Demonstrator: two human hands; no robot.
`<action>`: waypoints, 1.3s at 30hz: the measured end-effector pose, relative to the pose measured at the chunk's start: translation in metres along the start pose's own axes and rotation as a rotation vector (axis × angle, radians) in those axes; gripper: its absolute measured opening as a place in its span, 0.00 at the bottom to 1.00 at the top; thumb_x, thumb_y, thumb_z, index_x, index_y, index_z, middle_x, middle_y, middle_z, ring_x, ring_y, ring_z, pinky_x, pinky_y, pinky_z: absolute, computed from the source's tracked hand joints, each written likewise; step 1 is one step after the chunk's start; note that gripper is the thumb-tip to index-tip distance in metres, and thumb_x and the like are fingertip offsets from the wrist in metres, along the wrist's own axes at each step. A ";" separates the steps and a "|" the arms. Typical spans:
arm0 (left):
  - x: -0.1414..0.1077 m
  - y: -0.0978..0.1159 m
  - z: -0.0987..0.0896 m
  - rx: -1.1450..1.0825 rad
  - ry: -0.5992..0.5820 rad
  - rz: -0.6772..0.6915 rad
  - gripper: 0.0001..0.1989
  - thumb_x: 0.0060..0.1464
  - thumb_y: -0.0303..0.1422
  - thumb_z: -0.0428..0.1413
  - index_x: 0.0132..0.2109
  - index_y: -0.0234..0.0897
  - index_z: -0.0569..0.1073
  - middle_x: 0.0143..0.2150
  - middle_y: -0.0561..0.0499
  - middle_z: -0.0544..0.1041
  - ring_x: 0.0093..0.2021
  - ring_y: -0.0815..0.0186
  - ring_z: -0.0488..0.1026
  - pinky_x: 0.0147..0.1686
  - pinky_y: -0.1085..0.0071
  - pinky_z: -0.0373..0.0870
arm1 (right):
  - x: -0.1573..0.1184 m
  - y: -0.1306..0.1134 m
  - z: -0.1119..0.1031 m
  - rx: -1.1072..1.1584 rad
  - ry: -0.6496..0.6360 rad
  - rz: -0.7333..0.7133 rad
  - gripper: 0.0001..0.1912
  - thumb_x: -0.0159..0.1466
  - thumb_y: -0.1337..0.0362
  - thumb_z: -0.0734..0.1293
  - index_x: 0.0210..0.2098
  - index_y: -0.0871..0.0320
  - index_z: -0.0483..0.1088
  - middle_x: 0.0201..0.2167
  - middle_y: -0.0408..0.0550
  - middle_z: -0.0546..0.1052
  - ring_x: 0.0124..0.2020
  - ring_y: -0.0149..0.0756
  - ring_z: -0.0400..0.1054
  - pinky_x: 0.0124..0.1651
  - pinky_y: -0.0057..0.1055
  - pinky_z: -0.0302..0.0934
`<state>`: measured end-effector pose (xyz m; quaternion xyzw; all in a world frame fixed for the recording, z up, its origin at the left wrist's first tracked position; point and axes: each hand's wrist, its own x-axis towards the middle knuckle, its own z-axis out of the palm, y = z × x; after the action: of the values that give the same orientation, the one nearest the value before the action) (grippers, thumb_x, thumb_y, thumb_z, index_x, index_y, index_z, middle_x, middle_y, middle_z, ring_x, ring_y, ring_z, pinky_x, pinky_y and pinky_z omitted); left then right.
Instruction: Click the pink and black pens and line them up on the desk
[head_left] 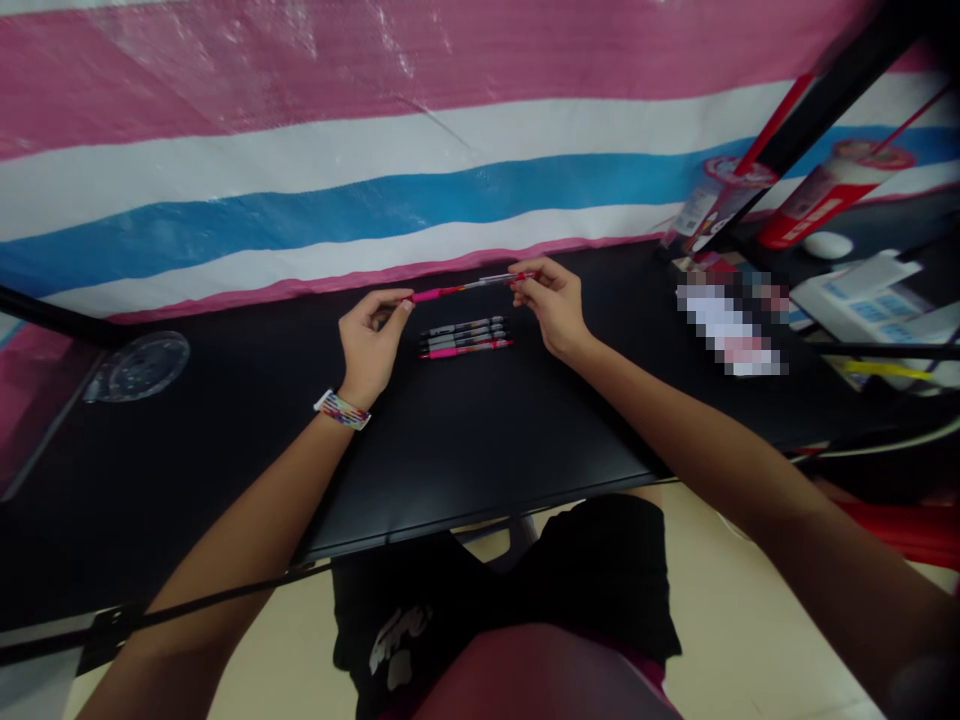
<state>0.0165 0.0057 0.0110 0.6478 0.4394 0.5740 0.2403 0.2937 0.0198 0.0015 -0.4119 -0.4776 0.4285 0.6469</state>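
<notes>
A pen with a pink grip [430, 294] is pinched at its left end by my left hand [373, 338], thumb against fingers. Held between the fingertips of my right hand [553, 302] is a clear pen cap [495, 279] with red on it, in line with the pen's other end. Whether cap and pen are joined or just apart, I cannot tell. Below them on the black table lie several pens side by side: grey and black ones [465, 327] at the back, and one with a pink grip and red end [466, 348] in front.
The black table [465, 440] meets a striped plastic sheet [375, 215]. A clear round lid [142, 365] lies at left. On the right stand two drink cups, one clear [709, 205] and one red [825, 195], near a white oval object [828, 245] and a blurred-out item [731, 330].
</notes>
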 end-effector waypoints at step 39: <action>-0.001 -0.004 0.002 -0.046 -0.150 0.009 0.28 0.59 0.54 0.72 0.58 0.44 0.78 0.42 0.49 0.85 0.45 0.58 0.85 0.52 0.59 0.79 | -0.019 -0.007 0.013 0.031 -0.272 0.152 0.13 0.56 0.59 0.81 0.41 0.52 0.85 0.34 0.45 0.83 0.33 0.37 0.75 0.45 0.41 0.74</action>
<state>0.0169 0.0070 0.0070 0.6854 0.4037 0.5349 0.2848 0.2793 0.0013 0.0058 -0.3749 -0.5217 0.5354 0.5482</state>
